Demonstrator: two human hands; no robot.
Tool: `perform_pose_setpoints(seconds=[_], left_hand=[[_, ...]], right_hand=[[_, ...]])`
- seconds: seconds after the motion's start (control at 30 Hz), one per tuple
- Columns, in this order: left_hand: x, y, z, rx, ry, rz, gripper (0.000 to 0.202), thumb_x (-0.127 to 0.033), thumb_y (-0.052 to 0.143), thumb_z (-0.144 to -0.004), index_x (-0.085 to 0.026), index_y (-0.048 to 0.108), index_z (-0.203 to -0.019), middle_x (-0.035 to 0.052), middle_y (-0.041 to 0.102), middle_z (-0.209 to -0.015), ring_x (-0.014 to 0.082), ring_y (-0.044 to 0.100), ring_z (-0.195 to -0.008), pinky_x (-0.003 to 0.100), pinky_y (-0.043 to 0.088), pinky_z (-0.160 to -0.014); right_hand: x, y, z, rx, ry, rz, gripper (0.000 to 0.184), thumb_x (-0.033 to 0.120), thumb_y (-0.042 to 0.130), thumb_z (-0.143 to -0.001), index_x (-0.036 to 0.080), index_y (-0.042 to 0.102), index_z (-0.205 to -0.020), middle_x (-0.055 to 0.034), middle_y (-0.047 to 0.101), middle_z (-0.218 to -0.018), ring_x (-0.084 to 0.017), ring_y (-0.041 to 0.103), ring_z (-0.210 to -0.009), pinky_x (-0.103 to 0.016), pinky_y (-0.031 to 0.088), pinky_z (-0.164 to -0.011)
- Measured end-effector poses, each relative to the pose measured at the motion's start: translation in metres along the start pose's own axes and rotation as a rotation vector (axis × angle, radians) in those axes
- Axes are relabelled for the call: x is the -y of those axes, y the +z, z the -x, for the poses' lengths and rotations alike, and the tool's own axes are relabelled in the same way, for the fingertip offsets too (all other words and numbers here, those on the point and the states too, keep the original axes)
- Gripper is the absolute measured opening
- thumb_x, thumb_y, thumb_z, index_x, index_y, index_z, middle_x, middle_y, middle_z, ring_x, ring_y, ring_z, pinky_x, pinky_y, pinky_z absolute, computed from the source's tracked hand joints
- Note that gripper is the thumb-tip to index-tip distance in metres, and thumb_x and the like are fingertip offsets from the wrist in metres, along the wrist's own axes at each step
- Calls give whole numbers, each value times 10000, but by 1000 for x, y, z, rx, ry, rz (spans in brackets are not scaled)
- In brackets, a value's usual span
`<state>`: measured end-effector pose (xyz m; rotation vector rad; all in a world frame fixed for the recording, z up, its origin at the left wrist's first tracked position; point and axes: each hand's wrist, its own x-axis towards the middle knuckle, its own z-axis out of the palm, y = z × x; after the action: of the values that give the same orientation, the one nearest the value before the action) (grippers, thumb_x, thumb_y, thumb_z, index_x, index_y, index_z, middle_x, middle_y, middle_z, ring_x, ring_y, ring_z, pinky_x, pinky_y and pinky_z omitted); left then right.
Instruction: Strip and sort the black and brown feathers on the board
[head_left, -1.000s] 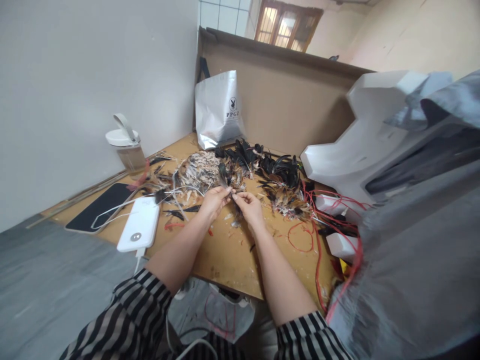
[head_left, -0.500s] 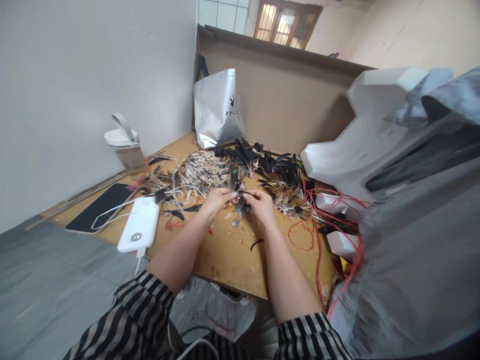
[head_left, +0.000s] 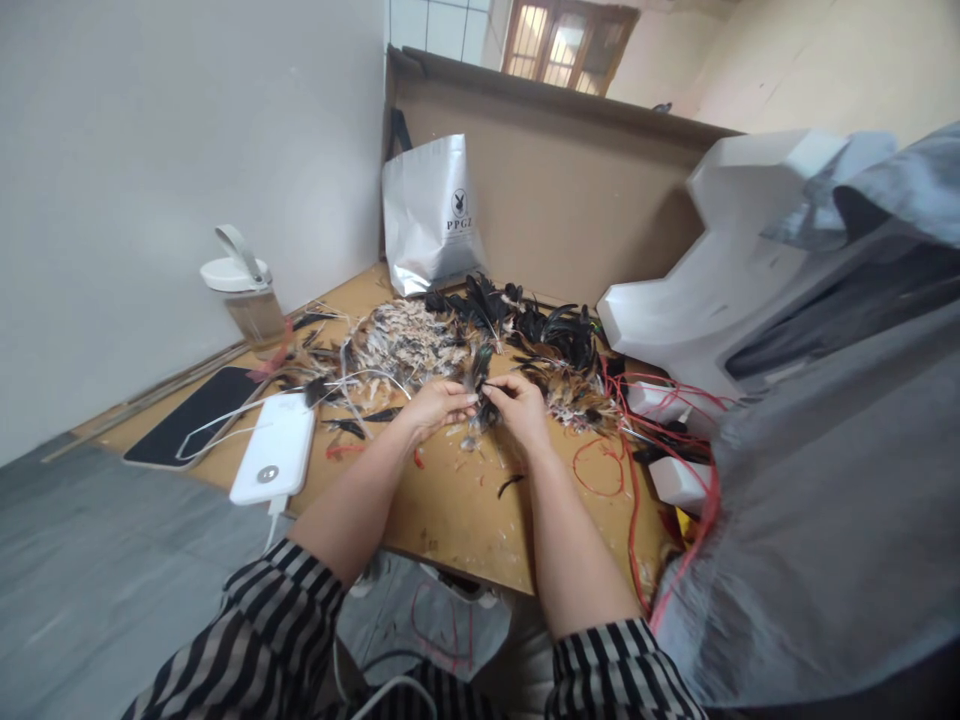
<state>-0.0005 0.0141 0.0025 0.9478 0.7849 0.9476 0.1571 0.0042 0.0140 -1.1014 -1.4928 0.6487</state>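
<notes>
Dark feathers (head_left: 478,368) stand up between my two hands, pinched at their lower ends. My left hand (head_left: 441,405) is closed with thumb and fingertips on them. From the other side, my right hand (head_left: 517,402) grips the same small bunch, its fingertips nearly meeting the left ones. A few grey fluffy feathers (head_left: 484,422) show just below the fingers. Behind my hands lie a heap of pale and brown feathers (head_left: 409,340), a row of black feathers (head_left: 555,328) and a brown pile (head_left: 574,390) to the right.
A white power bank (head_left: 274,448) with cables and a dark phone (head_left: 191,415) lie at left, near a lidded cup (head_left: 251,305). A silver bag (head_left: 431,215) stands behind. Red strings (head_left: 634,500) and white plugs (head_left: 679,480) crowd the right, beside grey cloth (head_left: 840,480).
The feathers between my hands now stand more upright and show more clearly. My fingers have shifted slightly on them, and the whole view has moved a little.
</notes>
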Motion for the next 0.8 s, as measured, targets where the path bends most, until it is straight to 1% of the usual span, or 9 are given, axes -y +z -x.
perform_pose_setpoints(seconds=[0.13, 0.2, 0.27, 0.37, 0.43, 0.5, 0.57, 0.7, 0.8], left_hand=[[-2, 2, 0, -40, 50, 39, 171, -201, 756, -588, -82, 645, -642, 52, 625, -579, 66, 565, -504, 142, 430, -495], [-3, 1, -1, -76, 80, 81, 156, -198, 743, -608, -84, 645, -651, 54, 633, -591, 68, 576, -516, 138, 430, -499], [-4, 1, -1, -91, 99, 105, 153, -199, 734, -621, -85, 651, -680, 74, 659, -653, 80, 599, -552, 141, 433, -504], [-3, 2, -2, -76, 110, 76, 187, -218, 736, -620, -88, 661, -732, 105, 684, -747, 105, 627, -599, 152, 436, -503], [-2, 3, -2, -59, 110, 25, 218, -236, 746, -605, -90, 662, -744, 110, 687, -749, 116, 632, -592, 159, 435, -495], [0, 4, -1, -31, 101, -27, 241, -252, 753, -595, -89, 663, -747, 112, 687, -740, 121, 634, -581, 161, 437, -489], [1, 6, -1, 0, 81, -48, 247, -260, 753, -595, -90, 663, -749, 114, 688, -745, 124, 638, -585, 164, 448, -497], [3, 7, 0, 29, 31, 18, 215, -236, 742, -617, -89, 658, -751, 120, 691, -763, 120, 641, -599, 159, 461, -509], [5, 7, 0, 41, 2, 84, 179, -201, 727, -639, -81, 650, -748, 121, 689, -754, 110, 637, -588, 151, 461, -502]], right_hand=[[-7, 2, -2, -202, 94, -35, 318, 370, 653, -633, 163, 654, -875, -50, 649, -832, -156, 563, -747, -298, 437, -730], [-6, 3, -2, -280, 134, -73, 354, 387, 661, -617, 154, 652, -884, -58, 655, -836, -158, 567, -751, -296, 439, -727], [-2, 6, -1, -253, 182, -133, 320, 395, 671, -609, 147, 663, -811, -55, 660, -792, -153, 570, -724, -287, 437, -711], [7, 11, 3, -99, 263, -245, 284, 407, 685, -598, 152, 671, -723, -28, 658, -698, -135, 560, -641, -268, 429, -659], [13, 14, 5, -41, 281, -271, 271, 418, 685, -599, 155, 661, -663, 0, 630, -615, -114, 527, -569, -244, 405, -595], [16, 16, 6, -27, 293, -276, 280, 426, 683, -597, 156, 616, -565, 31, 559, -510, -89, 465, -492, -221, 358, -519], [15, 17, 6, -24, 328, -316, 304, 427, 691, -582, 159, 567, -510, 50, 497, -460, -74, 418, -453, -213, 322, -478], [10, 19, 6, -36, 400, -442, 312, 424, 721, -533, 163, 551, -538, 54, 507, -498, -76, 440, -471, -210, 340, -485], [7, 20, 6, -44, 402, -460, 336, 441, 730, -513, 163, 542, -534, 56, 506, -501, -70, 431, -473, -203, 333, -479]])
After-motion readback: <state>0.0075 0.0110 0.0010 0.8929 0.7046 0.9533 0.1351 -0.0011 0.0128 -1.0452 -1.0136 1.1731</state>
